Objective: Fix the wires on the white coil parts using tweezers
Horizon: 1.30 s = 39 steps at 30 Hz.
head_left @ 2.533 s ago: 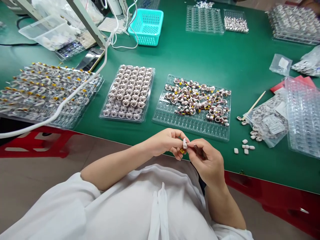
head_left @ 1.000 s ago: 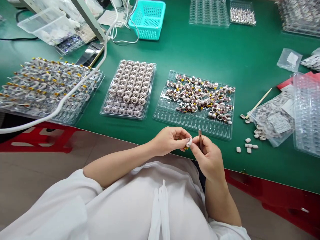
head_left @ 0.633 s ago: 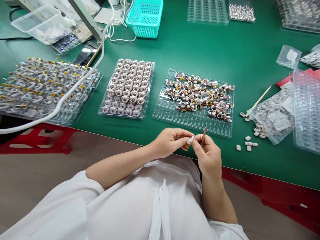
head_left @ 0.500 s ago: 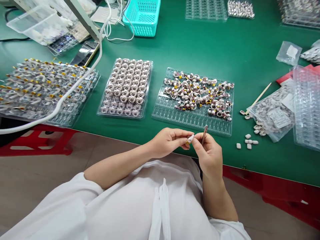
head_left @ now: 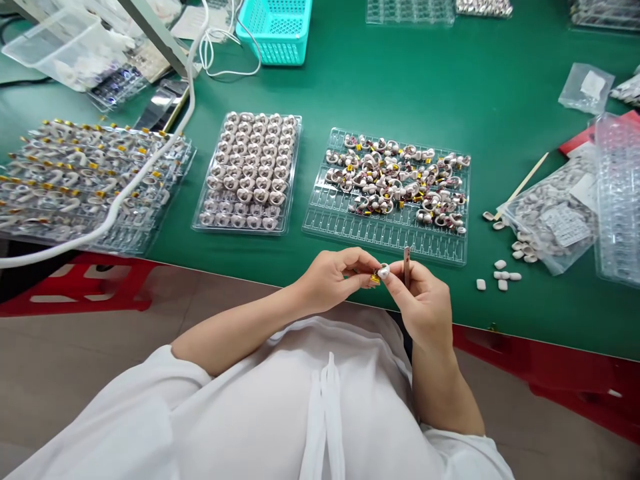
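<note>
Close to the table's front edge, my left hand (head_left: 333, 279) and my right hand (head_left: 423, 297) meet over a small whitish earbud-like part (head_left: 383, 272) with a yellow tab. The left fingers pinch it from the yellow side. Against its other side press my right thumb and fingertip. Tucked in the right hand, a thin brownish metal tool (head_left: 407, 265), perhaps tweezers, points up. Just beyond the hands lies a clear tray (head_left: 345, 233) heaped with similar parts bearing yellow tabs and dark red wires.
Left of it stands a clear tray of whitish shells (head_left: 253, 167); further left, stacked trays (head_left: 85, 180) under a white cable (head_left: 117, 203). At right lie loose small caps (head_left: 503, 285), a bag of caps (head_left: 555, 220), a wooden stick (head_left: 525, 180) and clear trays (head_left: 620, 200). A turquoise basket (head_left: 275, 50) sits behind.
The small part has turned between my fingers, so its rounded end and yellow tab now show more. The tool stands more upright. The whole view has shifted slightly.
</note>
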Available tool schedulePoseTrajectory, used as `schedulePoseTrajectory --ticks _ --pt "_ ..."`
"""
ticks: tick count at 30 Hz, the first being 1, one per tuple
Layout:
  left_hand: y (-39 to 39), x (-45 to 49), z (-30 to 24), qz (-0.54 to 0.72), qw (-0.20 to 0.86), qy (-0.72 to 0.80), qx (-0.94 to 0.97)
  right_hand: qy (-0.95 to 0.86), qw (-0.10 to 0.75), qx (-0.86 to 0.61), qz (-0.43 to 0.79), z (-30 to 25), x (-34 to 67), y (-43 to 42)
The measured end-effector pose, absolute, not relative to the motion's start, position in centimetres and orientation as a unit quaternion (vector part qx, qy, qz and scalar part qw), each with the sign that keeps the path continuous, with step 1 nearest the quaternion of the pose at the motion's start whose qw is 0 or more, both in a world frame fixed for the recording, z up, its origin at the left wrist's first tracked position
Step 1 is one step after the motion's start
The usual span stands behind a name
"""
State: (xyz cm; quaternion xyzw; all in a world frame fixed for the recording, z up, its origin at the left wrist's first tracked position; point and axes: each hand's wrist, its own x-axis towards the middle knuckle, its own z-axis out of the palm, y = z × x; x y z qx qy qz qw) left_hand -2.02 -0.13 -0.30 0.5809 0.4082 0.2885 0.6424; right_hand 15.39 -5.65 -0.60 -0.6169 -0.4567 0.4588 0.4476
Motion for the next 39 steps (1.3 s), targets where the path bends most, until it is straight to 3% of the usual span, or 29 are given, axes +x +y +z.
schedulePoseTrajectory --ticks 11,26,39 --pt "0.2 -2.5 -0.1 0.266 0.54 0.415 0.682 -0.491 0.407 -0.597 0.487 -0.3 16.1 -5.2" --pt "0.0 -2.4 -0.5 0.238 0.608 0.426 0.626 -0.554 0.355 -0.588 0.471 0.5 16.6 -5.0" --pt "0.1 -2.3 -0.3 0.274 0.724 0.434 0.46 -0.655 0.463 -0.509 0.311 -1.5 16.0 -6.2"
